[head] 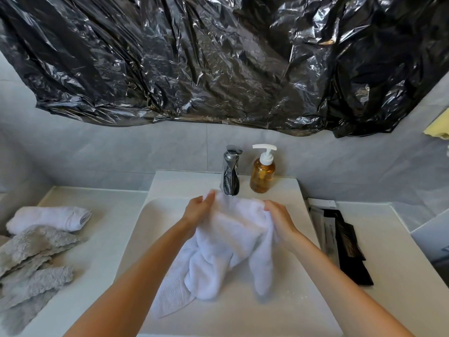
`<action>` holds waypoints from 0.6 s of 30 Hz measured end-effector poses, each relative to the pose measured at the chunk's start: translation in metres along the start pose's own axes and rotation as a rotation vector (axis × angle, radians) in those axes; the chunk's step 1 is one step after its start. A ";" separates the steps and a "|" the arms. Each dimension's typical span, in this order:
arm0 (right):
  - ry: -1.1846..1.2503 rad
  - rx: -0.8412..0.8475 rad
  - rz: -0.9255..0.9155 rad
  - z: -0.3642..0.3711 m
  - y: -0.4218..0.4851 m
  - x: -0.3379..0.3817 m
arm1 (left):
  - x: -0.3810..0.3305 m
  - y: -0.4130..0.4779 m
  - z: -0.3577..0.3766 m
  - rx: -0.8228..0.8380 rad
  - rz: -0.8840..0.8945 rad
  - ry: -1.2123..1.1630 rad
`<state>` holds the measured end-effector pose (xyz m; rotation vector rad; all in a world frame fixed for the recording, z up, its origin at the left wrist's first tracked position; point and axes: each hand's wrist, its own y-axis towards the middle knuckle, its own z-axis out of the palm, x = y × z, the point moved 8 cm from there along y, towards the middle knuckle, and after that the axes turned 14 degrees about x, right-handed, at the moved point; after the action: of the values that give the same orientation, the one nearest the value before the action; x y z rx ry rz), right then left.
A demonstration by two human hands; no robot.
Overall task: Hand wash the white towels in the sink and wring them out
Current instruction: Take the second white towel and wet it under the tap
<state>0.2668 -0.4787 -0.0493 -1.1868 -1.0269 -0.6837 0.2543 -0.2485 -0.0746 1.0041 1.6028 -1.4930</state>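
Left hand: the left hand (198, 210) is raised over the sink (279, 310), just in front of the tap (230, 175); its fingers are curled round the upper left corner of the white towel (230, 246), pinching the cloth between thumb and fingertips
Right hand: the right hand (279, 218) grips the upper right corner of the same towel; its fingers are bunched tight into the fabric, knuckles towards the tap
White towel: held up by its top edge between both hands, directly under the spout; it hangs in two loose folds down into the basin, its lower ends touching the sink floor near the middle; a flatter, waffle-textured strip of it lies towards the front left of the basin
Sink: white, rectangular, set in the middle of the surface (102, 239); small drops show on its floor near the front right
Tap: chrome, upright at the back edge of the sink
Soap bottle: an amber pump bottle (263, 175) stands just right of the tap on the back rim
Left of the surface: a rolled white towel (48, 218) near the left edge; grey fluffy cloths (31, 263) piled just in front of it
Right of the surface: dark flat packets (345, 249) lie beside the sink's right edge
Wall: crumpled black plastic sheeting (218, 57) hangs above the grey tiles
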 end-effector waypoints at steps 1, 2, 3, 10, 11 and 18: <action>-0.009 0.030 0.028 0.004 0.001 -0.003 | 0.001 0.000 -0.001 -0.010 0.013 -0.047; -0.048 0.038 0.037 0.007 0.002 -0.004 | 0.000 -0.001 -0.002 -0.015 0.038 -0.092; -0.065 0.033 0.010 0.010 0.003 -0.002 | 0.002 -0.002 -0.003 -0.019 0.058 -0.130; 0.111 -0.017 -0.235 0.019 0.001 0.019 | -0.017 -0.002 -0.002 -0.046 0.249 -0.136; 0.103 -0.034 -0.245 0.014 0.000 0.021 | -0.019 -0.001 -0.003 -0.046 0.257 -0.141; 0.107 -0.135 -0.334 -0.003 -0.017 0.029 | -0.015 0.001 0.003 0.000 0.219 -0.123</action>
<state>0.2645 -0.4840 -0.0164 -1.0910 -1.1129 -1.0819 0.2615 -0.2522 -0.0617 1.0311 1.3607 -1.3773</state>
